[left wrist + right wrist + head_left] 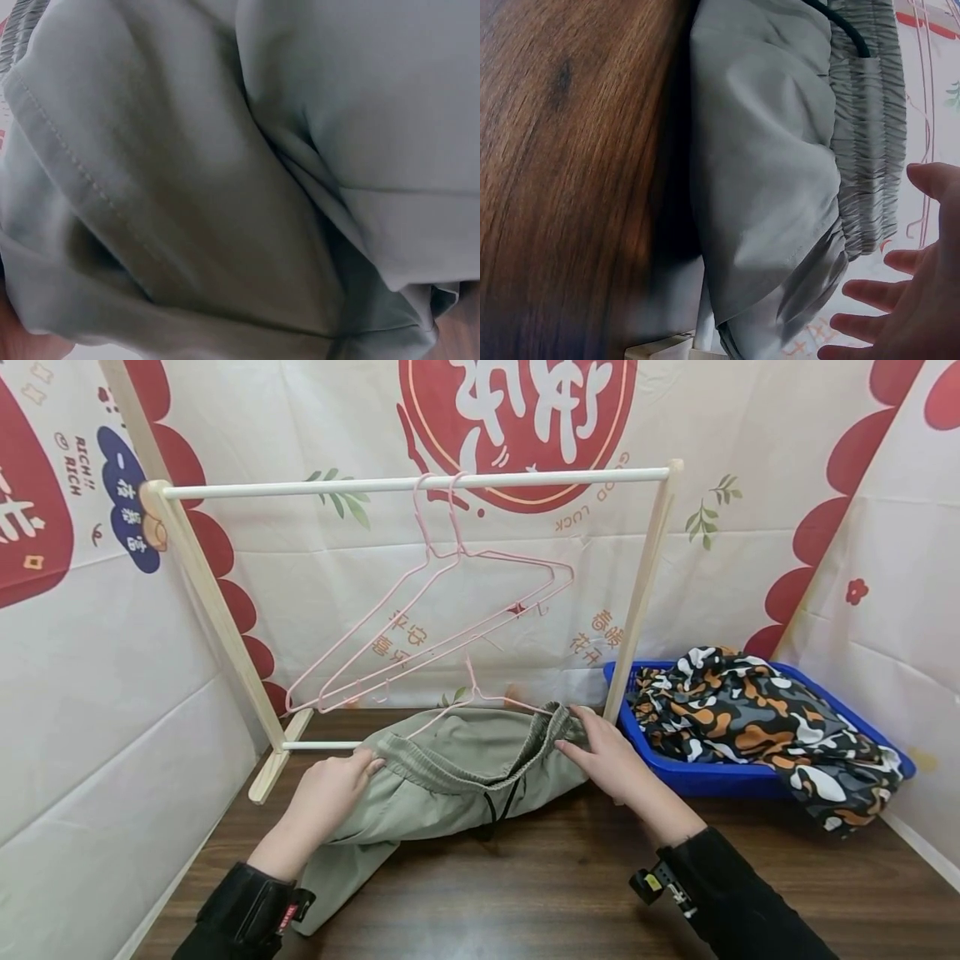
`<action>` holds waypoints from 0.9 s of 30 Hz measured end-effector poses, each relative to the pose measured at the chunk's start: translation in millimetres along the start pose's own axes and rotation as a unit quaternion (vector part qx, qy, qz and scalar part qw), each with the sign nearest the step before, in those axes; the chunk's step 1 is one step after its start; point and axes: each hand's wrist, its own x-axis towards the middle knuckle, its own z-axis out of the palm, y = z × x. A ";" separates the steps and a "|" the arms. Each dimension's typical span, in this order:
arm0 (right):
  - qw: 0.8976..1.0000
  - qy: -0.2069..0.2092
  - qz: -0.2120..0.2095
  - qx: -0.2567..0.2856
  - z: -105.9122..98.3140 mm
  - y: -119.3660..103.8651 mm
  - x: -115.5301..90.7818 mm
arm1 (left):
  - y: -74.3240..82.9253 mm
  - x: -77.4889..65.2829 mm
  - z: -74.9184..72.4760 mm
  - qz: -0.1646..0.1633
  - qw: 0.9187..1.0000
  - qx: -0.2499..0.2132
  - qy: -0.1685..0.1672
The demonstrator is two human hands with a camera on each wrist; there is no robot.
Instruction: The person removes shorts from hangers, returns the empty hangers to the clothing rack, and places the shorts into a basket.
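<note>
Grey-green shorts point(442, 814) with an elastic waistband and dark drawstring slant over the table before the rack. My left hand point(330, 793) grips the left side of the waistband, thumb on the outside; cloth hides its other fingers. In the left wrist view the shorts point(187, 165) fill nearly everything, with a bit of the hand at the lower left corner. A pink hanger point(471, 681) sits in the waist opening, its hook upward. Beside the right end of the waistband point(866, 150), my right hand point(922, 292) has its fingers spread and holds nothing.
Two pink hangers point(427, 585) hang from the white top bar point(300, 488) of a wooden rack. At the right, a blue basket point(712, 781) holds camouflage-patterned clothing point(750, 710) that spills over its front edge. Printed cloth walls point(885, 635) enclose the wooden table point(525, 893).
</note>
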 end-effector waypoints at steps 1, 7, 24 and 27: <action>1.000 -0.005 0.003 0.011 0.4 1.3 0.7 | 0.5 0.2 0.4 0.002 1.000 0.001 -0.002; 0.997 -0.040 0.035 0.052 2.1 6.4 4.3 | 2.6 0.1 3.0 0.013 1.000 0.000 -0.011; 0.999 0.015 0.025 0.030 0.6 10.3 5.1 | 11.6 7.1 -4.0 0.055 0.997 0.031 0.052; 0.998 0.031 0.028 0.042 -1.8 8.0 3.9 | 12.2 7.7 -6.6 0.048 0.997 0.036 0.052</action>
